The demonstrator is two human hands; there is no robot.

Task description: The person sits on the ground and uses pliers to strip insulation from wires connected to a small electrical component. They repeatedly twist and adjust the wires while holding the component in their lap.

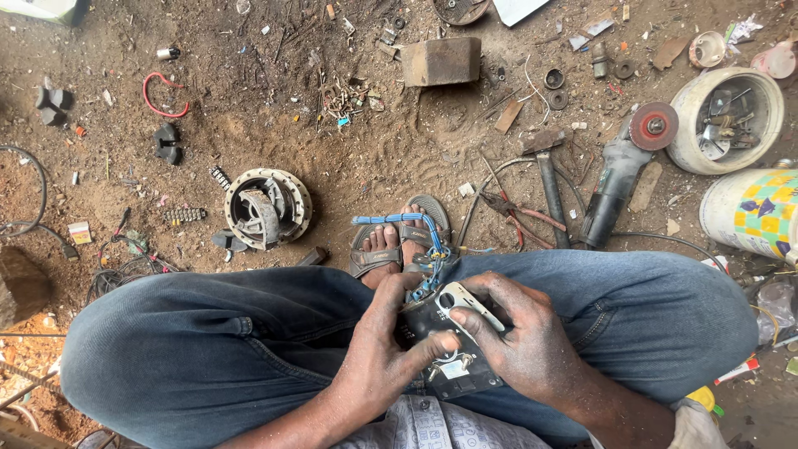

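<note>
I sit with knees bent in blue jeans over a dirt floor. Both hands hold a small black electrical unit (445,345) with a silver plate on top, low in the middle of the view. My left hand (384,342) grips its left side, thumb pressed across its face. My right hand (514,334) wraps its right side, fingers curled over the silver plate. A bundle of blue wires (418,226) runs up from the unit over my sandalled feet (397,239).
A round metal drum part (268,208) lies left of my feet. Pliers (509,208), a hammer (549,187) and an angle grinder (622,170) lie to the right. A white tub of parts (683,125), a patterned bucket (730,209), a wooden block (440,61) and scattered scrap surround me.
</note>
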